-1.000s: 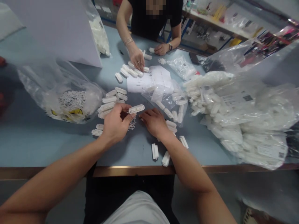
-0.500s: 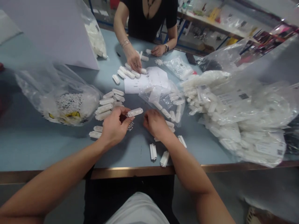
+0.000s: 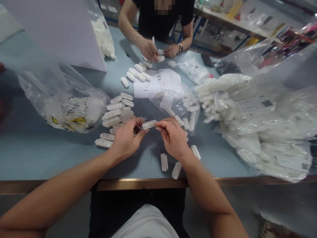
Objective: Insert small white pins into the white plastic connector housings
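Observation:
Between thumb and fingers, my left hand (image 3: 127, 137) holds a small oblong white plastic piece (image 3: 149, 124) with openings along its face, raised over the table. The fingertips of my right hand (image 3: 173, 137) are pinched at the right end of that piece; whether a tiny part is also between them is hidden. Tiny white parts (image 3: 142, 118) lie on the table behind my left fingers, partly covered. Beside my left hand is a stack of similar white pieces (image 3: 112, 114). Close to my right forearm lie loose white pieces (image 3: 164, 162).
A clear bag of tiny parts (image 3: 75, 107) stands left; large bags of white pieces (image 3: 257, 115) fill the right. Ahead are an open clear bag (image 3: 170, 100) and a paper sheet (image 3: 158, 82). Across the table (image 3: 61, 158), a co-worker's hands (image 3: 148, 49) handle white pieces.
My right hand has come up from the table to the white piece's right end. My left hand has shifted slightly right and down with it. The co-worker's hand has moved back from the row of pieces.

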`<action>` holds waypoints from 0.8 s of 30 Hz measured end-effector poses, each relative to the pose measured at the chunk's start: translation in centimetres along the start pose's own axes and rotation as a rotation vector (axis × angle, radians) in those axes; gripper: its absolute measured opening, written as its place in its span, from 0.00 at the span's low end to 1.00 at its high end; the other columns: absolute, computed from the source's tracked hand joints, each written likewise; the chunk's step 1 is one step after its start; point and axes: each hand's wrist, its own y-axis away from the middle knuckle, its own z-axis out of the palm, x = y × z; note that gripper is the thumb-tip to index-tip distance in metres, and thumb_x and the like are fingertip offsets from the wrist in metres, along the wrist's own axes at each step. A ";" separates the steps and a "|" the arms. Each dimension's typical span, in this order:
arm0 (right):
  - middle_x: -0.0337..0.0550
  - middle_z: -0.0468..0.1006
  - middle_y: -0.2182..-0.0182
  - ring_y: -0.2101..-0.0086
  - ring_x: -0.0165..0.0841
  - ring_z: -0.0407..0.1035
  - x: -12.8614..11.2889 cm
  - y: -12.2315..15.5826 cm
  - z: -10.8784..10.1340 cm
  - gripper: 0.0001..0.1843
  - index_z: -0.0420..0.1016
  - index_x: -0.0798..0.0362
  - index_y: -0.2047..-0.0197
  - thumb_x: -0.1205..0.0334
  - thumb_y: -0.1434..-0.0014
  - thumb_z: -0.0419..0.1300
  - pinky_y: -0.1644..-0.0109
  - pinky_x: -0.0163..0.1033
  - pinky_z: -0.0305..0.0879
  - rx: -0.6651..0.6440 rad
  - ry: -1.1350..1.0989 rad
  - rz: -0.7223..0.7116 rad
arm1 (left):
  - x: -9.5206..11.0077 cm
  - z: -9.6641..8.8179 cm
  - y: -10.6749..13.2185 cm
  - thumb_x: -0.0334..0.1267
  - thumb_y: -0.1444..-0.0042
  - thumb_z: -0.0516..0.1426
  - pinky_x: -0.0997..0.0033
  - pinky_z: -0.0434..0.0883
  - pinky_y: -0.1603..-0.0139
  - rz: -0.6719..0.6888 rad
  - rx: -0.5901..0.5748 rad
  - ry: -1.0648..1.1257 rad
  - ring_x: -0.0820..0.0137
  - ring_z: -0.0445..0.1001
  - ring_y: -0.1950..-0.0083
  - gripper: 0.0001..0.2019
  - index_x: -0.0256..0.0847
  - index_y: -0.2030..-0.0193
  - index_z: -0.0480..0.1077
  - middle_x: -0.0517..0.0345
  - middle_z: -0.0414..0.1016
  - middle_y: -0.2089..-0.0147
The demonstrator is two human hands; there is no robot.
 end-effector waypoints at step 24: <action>0.41 0.79 0.65 0.60 0.35 0.72 -0.2 0.3 1.0 0.09 0.79 0.45 0.56 0.68 0.33 0.60 0.57 0.43 0.74 0.075 0.036 -0.143 | -0.2 0.3 0.6 0.46 0.38 0.55 0.66 0.72 0.59 0.148 -0.019 -0.058 0.65 0.74 0.65 0.15 0.40 0.52 0.75 0.54 0.78 0.62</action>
